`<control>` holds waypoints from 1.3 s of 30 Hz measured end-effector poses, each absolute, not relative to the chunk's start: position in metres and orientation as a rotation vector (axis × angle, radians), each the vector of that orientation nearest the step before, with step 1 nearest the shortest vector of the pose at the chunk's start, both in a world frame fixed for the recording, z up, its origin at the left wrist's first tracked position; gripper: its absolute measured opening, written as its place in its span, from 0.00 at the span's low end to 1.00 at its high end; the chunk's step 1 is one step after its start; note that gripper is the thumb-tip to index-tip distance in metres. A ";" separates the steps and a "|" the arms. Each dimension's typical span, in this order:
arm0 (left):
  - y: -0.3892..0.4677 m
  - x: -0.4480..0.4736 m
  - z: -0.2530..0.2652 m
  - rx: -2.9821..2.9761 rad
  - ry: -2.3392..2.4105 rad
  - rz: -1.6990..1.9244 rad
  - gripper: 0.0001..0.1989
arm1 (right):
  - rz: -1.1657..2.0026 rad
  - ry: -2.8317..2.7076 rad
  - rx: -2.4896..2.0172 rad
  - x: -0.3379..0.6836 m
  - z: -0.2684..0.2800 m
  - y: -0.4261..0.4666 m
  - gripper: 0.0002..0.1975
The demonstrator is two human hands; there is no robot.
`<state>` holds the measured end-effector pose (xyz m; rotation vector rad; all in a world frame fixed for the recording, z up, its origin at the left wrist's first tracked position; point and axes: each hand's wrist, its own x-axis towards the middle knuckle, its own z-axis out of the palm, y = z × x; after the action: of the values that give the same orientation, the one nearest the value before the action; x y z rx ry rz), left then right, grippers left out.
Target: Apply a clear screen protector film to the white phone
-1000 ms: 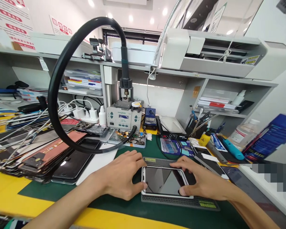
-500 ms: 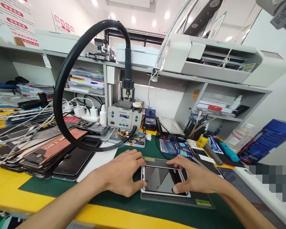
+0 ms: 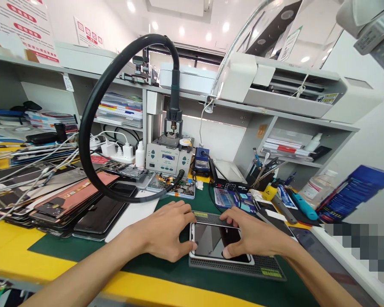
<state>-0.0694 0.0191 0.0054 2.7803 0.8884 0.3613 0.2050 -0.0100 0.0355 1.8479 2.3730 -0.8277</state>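
A smartphone (image 3: 208, 241) with a dark glossy screen and a white frame lies flat on a dark perforated pad (image 3: 224, 269) with yellow labels. My left hand (image 3: 169, 232) grips the phone's left end, its thumb at the near left edge and its fingers curled at the far left corner. Over the right half is my right hand (image 3: 251, 236). Its thumb presses on the screen near the front edge, while the fingers bend down by the far edge. That hand hides the phone's far right corner. Both hands span the phone from front to back.
Stacked phone screens (image 3: 105, 213) and loose cables lie at left. A black hose (image 3: 86, 123) arches from a hot-air station (image 3: 168, 157) behind my hands. A parts tray (image 3: 176, 185) sits before it. At right are a yellow bottle (image 3: 270, 192) and a teal tool (image 3: 304, 207).
My right thumb has slid left along the screen, and the right fingers have shifted slightly left too. My left hand keeps its place on the phone. The camera view has tilted slightly.
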 end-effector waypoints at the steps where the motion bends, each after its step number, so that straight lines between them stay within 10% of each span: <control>1: 0.019 -0.070 0.006 2.780 0.888 0.359 0.22 | -0.819 2.386 1.842 0.203 0.036 -0.009 0.39; 39: 0.022 -0.069 0.007 2.747 0.839 0.379 0.12 | -0.795 2.590 1.624 0.173 0.016 0.019 0.49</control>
<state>-0.0691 0.0222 0.0069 2.7466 0.8389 0.3795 0.1730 0.0187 0.0164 1.6239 2.5898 -0.7947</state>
